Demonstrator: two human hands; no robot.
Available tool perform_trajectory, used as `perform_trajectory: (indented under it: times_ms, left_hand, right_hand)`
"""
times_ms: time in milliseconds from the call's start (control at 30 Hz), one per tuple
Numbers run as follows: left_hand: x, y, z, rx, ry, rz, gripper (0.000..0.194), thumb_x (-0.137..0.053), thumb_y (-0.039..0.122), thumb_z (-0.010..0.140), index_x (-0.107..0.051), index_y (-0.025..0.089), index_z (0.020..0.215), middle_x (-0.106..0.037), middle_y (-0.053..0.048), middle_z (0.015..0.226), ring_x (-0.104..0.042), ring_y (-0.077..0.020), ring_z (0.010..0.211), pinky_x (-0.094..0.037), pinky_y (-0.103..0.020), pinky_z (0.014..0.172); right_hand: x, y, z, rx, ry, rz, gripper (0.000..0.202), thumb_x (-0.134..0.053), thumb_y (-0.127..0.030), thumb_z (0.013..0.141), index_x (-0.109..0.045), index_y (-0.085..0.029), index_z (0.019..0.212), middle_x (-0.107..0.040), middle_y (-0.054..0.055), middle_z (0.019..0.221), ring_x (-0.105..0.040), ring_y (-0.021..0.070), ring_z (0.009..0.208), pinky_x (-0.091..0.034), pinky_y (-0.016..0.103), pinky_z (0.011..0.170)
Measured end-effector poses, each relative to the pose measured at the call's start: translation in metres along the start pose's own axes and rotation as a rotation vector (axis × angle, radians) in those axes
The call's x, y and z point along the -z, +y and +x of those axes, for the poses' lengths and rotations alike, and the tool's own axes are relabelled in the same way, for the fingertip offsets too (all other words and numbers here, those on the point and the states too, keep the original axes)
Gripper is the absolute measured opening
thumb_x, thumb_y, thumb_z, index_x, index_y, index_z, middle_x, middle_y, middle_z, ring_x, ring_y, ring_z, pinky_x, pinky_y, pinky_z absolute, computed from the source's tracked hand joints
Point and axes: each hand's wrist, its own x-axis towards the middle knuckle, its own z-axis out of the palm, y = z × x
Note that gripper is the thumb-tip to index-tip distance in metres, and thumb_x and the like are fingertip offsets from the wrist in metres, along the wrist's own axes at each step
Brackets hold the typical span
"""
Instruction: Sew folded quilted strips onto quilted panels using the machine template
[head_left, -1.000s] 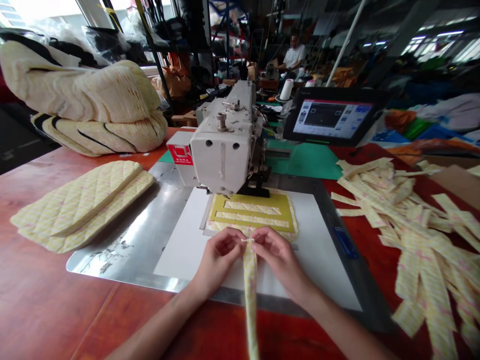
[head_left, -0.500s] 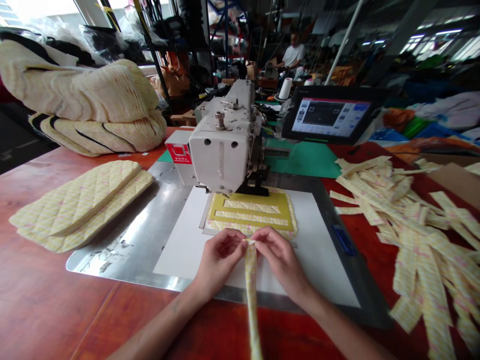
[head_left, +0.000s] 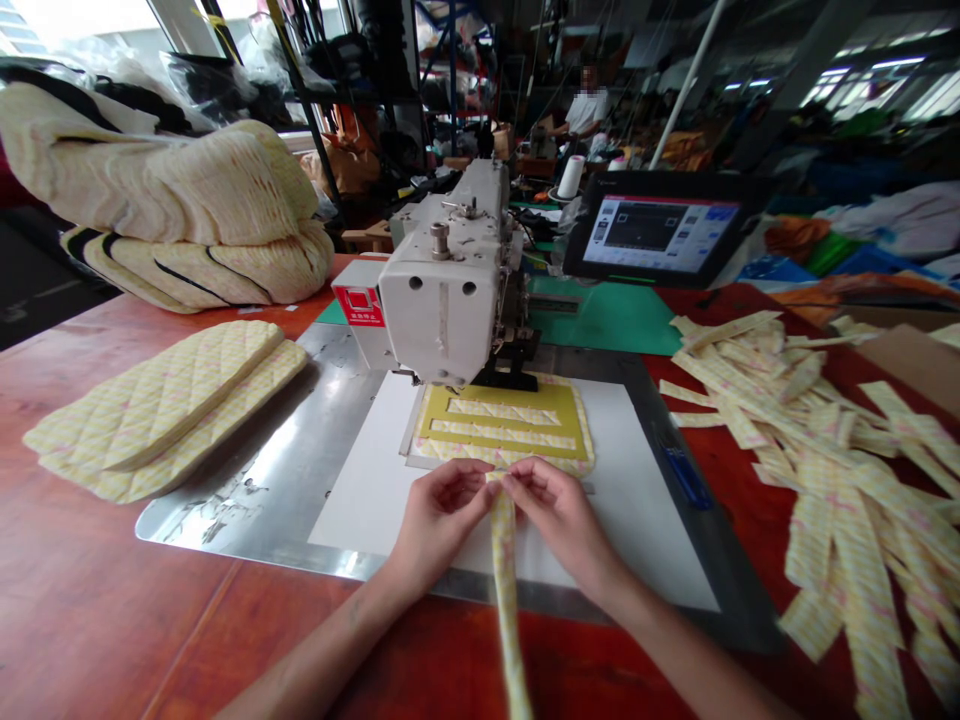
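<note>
A narrow yellow checked fabric strip (head_left: 504, 580) hangs down from my fingertips toward the table's front edge. My left hand (head_left: 450, 512) pinches its top end from the left, and my right hand (head_left: 549, 505) pinches the same end from the right, the fingertips nearly touching. Just beyond the hands, a yellow-green slotted template (head_left: 510, 421) lies on a quilted piece (head_left: 589, 430), under the head of a white sewing machine (head_left: 439, 315). Quilted fabric shows through its two slots. Beneath is a white sheet (head_left: 360, 500).
Quilted pads (head_left: 165, 400) lie on the left, with large bundled fabric stacks (head_left: 195, 190) behind. Many loose strips (head_left: 847, 480) are heaped on the right. A blue pen-like object (head_left: 686, 478) and a monitor (head_left: 660, 235) are nearer the machine. A person (head_left: 587, 110) is far behind.
My fingers have closed in at the strip's top end, covering a white bit that showed there before. The strip's lower end has swung slightly right.
</note>
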Motion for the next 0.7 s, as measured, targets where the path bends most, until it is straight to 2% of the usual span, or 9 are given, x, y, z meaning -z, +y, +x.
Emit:
perform_trajectory:
  times_ms: [133, 267, 433, 700]
  left_hand:
    - [0.0003, -0.0012, 0.0026, 0.043, -0.017, -0.009, 0.034, -0.083, 0.044, 0.081, -0.074, 0.015, 0.097, -0.077, -0.007, 0.095, -0.072, -0.0213, 0.091, -0.057, -0.030, 0.085]
    - [-0.0006, -0.0003, 0.0030, 0.092, -0.033, -0.031, 0.036, -0.083, 0.047, 0.080, -0.073, 0.014, 0.092, -0.075, -0.006, 0.090, -0.070, -0.0189, 0.082, -0.056, -0.028, 0.078]
    - [-0.0024, 0.0039, 0.0023, 0.065, -0.039, -0.021, 0.035, -0.081, 0.048, 0.082, -0.073, 0.014, 0.088, -0.071, -0.003, 0.080, -0.065, -0.0148, 0.072, -0.053, -0.024, 0.070]
    - [-0.0043, 0.0081, 0.0008, 0.035, -0.046, -0.002, 0.036, -0.078, 0.050, 0.084, -0.070, 0.015, 0.083, -0.066, -0.001, 0.071, -0.061, -0.0139, 0.066, -0.051, -0.025, 0.068]
  right_hand:
    - [0.0012, 0.0022, 0.0001, 0.067, 0.000, -0.065, 0.032, -0.069, -0.052, 0.091, -0.068, -0.021, 0.086, -0.067, 0.001, 0.082, -0.062, 0.0167, 0.076, -0.049, 0.026, 0.069]
    - [0.0032, 0.0042, -0.0010, 0.103, -0.011, -0.130, 0.031, -0.065, -0.051, 0.095, -0.068, -0.021, 0.087, -0.067, 0.001, 0.083, -0.062, 0.0171, 0.076, -0.049, 0.026, 0.069]
    - [0.0026, 0.0049, -0.0017, 0.106, -0.010, -0.131, 0.031, -0.066, -0.051, 0.095, -0.068, -0.021, 0.088, -0.068, 0.001, 0.082, -0.063, 0.0178, 0.075, -0.049, 0.027, 0.067]
    - [-0.0010, 0.0031, -0.0010, 0.064, -0.028, -0.035, 0.030, -0.067, -0.051, 0.094, -0.066, -0.022, 0.088, -0.071, 0.001, 0.079, -0.068, 0.0182, 0.075, -0.053, 0.028, 0.069]
